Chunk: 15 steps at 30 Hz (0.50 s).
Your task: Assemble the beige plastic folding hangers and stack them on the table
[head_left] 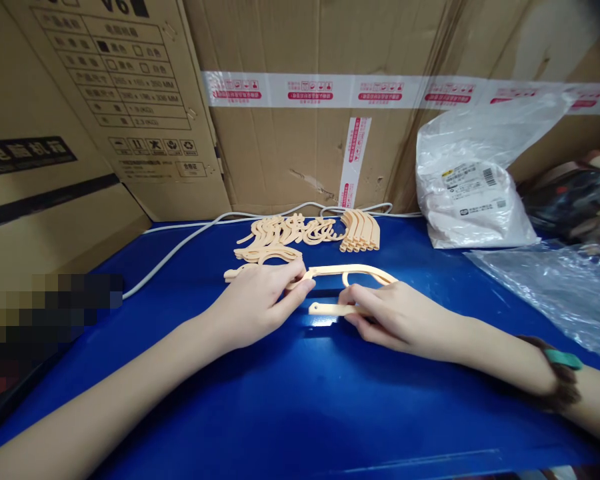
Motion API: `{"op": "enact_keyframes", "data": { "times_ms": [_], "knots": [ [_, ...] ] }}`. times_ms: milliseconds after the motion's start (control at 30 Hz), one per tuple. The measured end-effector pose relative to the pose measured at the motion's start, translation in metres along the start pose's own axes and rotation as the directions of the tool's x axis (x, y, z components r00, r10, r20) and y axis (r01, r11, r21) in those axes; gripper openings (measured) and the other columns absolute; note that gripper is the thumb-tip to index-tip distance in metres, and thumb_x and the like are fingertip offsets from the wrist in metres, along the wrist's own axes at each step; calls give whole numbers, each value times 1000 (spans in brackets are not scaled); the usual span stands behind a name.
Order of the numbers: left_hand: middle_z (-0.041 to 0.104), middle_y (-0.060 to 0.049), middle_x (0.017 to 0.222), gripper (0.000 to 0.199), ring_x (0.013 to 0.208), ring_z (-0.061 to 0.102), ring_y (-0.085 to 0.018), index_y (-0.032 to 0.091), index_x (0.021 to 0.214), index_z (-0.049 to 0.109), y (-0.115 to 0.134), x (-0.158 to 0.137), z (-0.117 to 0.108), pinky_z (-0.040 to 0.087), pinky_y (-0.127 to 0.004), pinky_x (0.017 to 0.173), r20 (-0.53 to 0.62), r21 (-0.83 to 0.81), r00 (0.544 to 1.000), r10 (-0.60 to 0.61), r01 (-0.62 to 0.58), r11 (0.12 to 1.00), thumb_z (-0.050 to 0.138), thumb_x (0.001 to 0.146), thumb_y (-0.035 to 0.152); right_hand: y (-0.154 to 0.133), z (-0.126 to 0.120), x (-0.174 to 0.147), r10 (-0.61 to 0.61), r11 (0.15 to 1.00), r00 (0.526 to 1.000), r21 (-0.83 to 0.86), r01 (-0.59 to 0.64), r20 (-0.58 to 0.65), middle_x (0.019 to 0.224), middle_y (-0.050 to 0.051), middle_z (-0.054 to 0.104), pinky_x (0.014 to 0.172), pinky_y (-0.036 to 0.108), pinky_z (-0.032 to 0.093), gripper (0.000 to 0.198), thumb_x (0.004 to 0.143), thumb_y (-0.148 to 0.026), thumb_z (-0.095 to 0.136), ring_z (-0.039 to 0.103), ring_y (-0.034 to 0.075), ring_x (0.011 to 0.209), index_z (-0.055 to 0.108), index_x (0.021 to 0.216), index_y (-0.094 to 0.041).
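Note:
My left hand [263, 297] is closed, thumb and fingers pinching the near end of a cream curved plastic arm [350, 269]. That arm bows to the right, and its far end passes behind my right hand [395, 313]. Between the thumb and fingers of my right hand is a flat cream plastic strip [324, 309] with a small hole at its left end. A thin curved cream piece [347, 279] shows just above my right fingers. More cream curved pieces [269, 255] lie right behind my left hand, partly hidden by it.
Loose hook-shaped cream pieces [290, 230] and a neat row of curved arms [363, 230] lie at the back of the blue table [280, 413]. A white cable [180, 250] runs behind them. Cardboard boxes [300, 153] wall the back and left. A white plastic bag [475, 200] stands right.

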<state>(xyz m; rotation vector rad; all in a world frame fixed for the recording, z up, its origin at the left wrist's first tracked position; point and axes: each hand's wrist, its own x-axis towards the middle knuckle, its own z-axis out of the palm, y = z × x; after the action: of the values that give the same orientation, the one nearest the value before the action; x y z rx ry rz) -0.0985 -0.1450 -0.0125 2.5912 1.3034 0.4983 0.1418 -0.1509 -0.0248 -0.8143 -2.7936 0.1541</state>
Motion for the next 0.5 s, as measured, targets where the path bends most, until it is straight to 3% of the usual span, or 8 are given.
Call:
{"op": "enact_keyframes", "data": {
  "times_ms": [167, 333, 500],
  "knots": [
    [58, 2, 73, 30, 66, 53, -16, 21, 88, 48, 0, 1, 0, 31, -29, 62, 64, -65, 998, 14, -9, 998, 31, 99, 42, 1, -1, -1, 30, 999, 998, -23, -31, -61, 68, 1, 67, 55, 23, 40, 17, 94, -23, 39, 59, 13, 55, 53, 101, -16],
    [59, 1, 79, 31, 73, 54, -17, 21, 86, 48, 1, 0, 1, 34, -30, 66, 85, -91, 996, 29, -21, 996, 30, 100, 41, 2, 1, -2, -22, 994, 986, -111, 4, -163, 92, 5, 73, 65, 25, 44, 28, 99, -31, 40, 68, 17, 77, 57, 115, -17],
    [57, 0, 82, 33, 76, 54, -17, 20, 87, 50, 1, -1, 1, 35, -30, 69, 98, -82, 994, 43, -35, 996, 29, 100, 41, 5, 3, 0, -21, 996, 996, -93, 13, -85, 92, 6, 71, 67, 26, 45, 32, 101, -32, 33, 66, 16, 76, 60, 108, -16]
  ]
}}
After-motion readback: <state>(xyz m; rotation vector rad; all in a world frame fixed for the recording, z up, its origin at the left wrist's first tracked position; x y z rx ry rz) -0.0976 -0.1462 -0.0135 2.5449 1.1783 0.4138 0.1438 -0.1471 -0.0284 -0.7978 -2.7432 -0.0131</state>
